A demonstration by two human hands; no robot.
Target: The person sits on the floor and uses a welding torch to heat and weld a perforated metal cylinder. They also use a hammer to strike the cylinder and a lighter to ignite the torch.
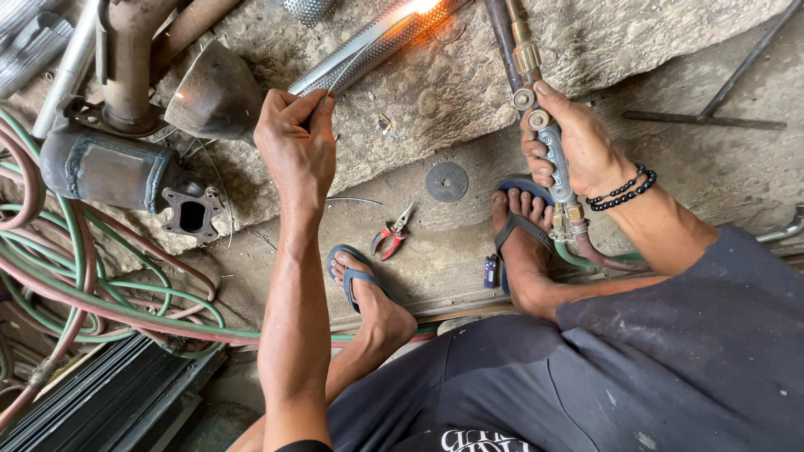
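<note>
Left hand (295,151) fingers (321,107) pinched on thin filler rod (356,59), aimed toward glowing end of perforated tube (368,46) on rough stone slab (469,75). Right hand (578,146) fingers wrapped around torch handle (554,159). Open floor between sandalled feet, except red-handled pliers (392,234) and round disc (446,182). Tangled hoses (75,276) crowding left.

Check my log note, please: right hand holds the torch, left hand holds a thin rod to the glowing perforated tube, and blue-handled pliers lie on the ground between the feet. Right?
One slip: the pliers have red handles, not blue, as the head view shows. The rest stands: the right hand holds the torch, and the left hand holds a thin rod to the glowing perforated tube.
</note>
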